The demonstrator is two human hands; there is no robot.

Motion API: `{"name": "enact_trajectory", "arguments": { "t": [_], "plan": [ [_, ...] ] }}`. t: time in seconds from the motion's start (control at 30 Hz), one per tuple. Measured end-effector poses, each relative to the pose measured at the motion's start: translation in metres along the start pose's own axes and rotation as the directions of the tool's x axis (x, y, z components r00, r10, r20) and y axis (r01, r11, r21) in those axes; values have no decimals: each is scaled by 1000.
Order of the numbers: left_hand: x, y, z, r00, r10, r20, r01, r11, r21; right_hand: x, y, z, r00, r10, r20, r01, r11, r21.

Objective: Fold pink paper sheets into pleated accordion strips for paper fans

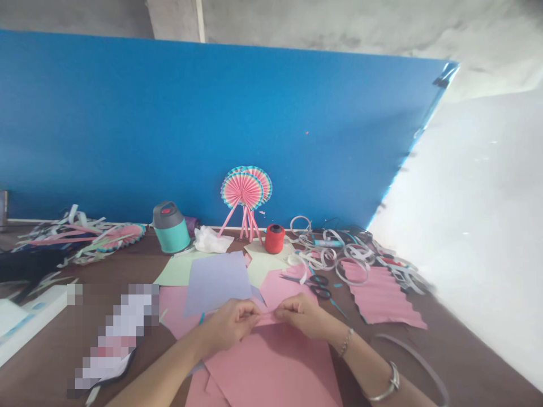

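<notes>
Flat pink paper sheet (280, 362) | left hand (231, 323) pinches far edge | right hand (302, 316) likewise, just beside | rest spreads nearer wearer

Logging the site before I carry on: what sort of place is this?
Likely a paper-craft workspace: pleated fans stand by the blue board, and scissors and pink paper lie on the table.

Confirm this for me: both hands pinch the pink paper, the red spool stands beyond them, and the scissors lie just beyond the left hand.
Not quite: the head view shows the scissors just beyond the right hand, not the left hand. Both hands do pinch the pink paper, and the red spool stands beyond them.
</notes>
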State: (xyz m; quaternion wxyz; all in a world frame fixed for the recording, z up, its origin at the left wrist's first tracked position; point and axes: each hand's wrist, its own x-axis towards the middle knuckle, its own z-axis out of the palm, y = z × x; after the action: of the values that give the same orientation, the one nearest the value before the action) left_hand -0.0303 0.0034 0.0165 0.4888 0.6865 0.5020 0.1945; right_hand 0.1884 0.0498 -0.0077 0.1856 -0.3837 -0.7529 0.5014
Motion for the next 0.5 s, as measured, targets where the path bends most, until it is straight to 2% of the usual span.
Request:
{"name": "enact_trajectory", "arguments": {
  "t": [0.17,0.3,0.5],
  "plan": [
    [0,-6,0,998,-37,41,38,999,-18,-3,-1,-4,992,54,110,-59,998,37],
    [3,-12,-2,996,5,92,1,998,-60,-7,-8,-9,981,72,183,-87,993,75],
    [3,-16,-18,946,87,312,-13,973,-231,-11,-19,-20,963,20,267,-67,984,167]
  ]
}}
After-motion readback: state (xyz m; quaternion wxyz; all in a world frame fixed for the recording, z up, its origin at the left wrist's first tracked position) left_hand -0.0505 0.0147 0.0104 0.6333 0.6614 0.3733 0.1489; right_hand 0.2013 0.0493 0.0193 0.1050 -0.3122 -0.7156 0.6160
